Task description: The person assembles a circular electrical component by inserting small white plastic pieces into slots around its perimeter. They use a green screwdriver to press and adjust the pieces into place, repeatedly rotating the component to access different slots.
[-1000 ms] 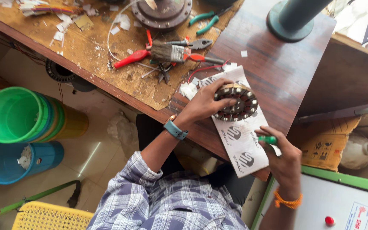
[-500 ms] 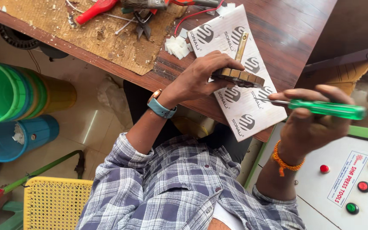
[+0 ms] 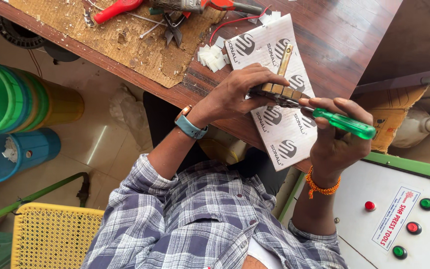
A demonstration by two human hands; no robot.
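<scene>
Left hand (image 3: 237,94) is gripping the round metal core (image 3: 278,94) edge-on over the white sheet (image 3: 282,139); right hand (image 3: 337,134), at its 4 o'clock, is clasping the green screwdriver (image 3: 344,122), tip touching the core; prying appears underway, unfinished.

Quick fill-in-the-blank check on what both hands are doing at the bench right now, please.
1. The right hand grips a screwdriver with a ____ handle.
2. The left hand holds the round metal part tilted on its ____.
3. Under the part lies a white printed ____.
4. The left wrist wears a ____.

Missing words: green; edge; sheet; watch
</scene>
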